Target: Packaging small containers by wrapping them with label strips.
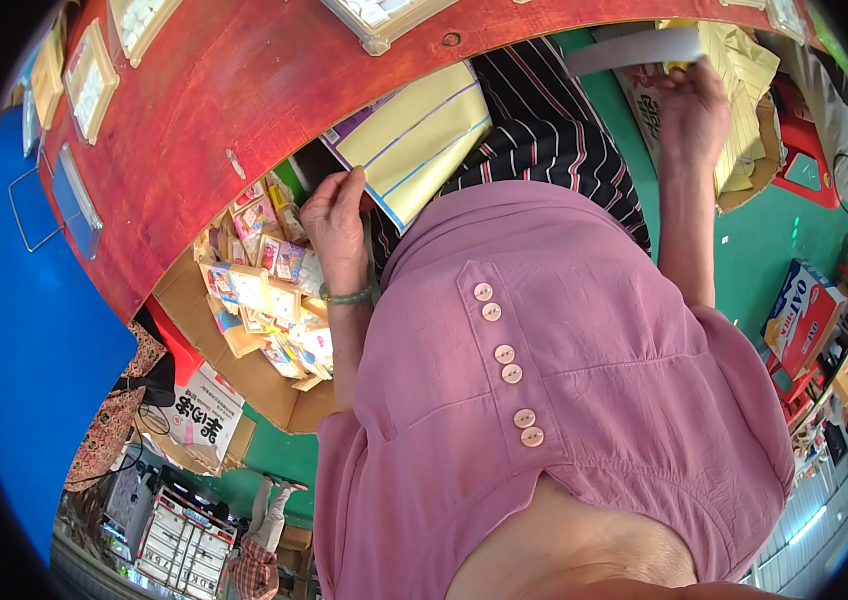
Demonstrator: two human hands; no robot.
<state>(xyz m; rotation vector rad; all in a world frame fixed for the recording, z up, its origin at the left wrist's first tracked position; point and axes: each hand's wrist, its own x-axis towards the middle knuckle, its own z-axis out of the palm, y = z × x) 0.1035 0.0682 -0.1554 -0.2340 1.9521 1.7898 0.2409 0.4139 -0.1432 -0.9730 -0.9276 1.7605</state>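
Note:
A yellow sheet with blue lines (426, 138) lies across my lap, partly under the red table edge. At its lower left corner my left hand (337, 215), with a green bead bracelet on the wrist, is closed on the sheet's edge. Out to the right, my raised right hand (696, 110) pinches the end of a pale grey-white strip (634, 52), which stretches leftward from the fingers. Beside that hand a cardboard box (770, 166) holds crumpled yellow paper (741, 75).
The red table (204, 90) curves across the far side, bearing wooden-framed trays of white pieces (92, 80). Left of my lap stands a cardboard box (294, 408) full of small packaged items (262, 285). Red stools (810, 160) and a carton (802, 318) are at right. A person (256, 565) is behind.

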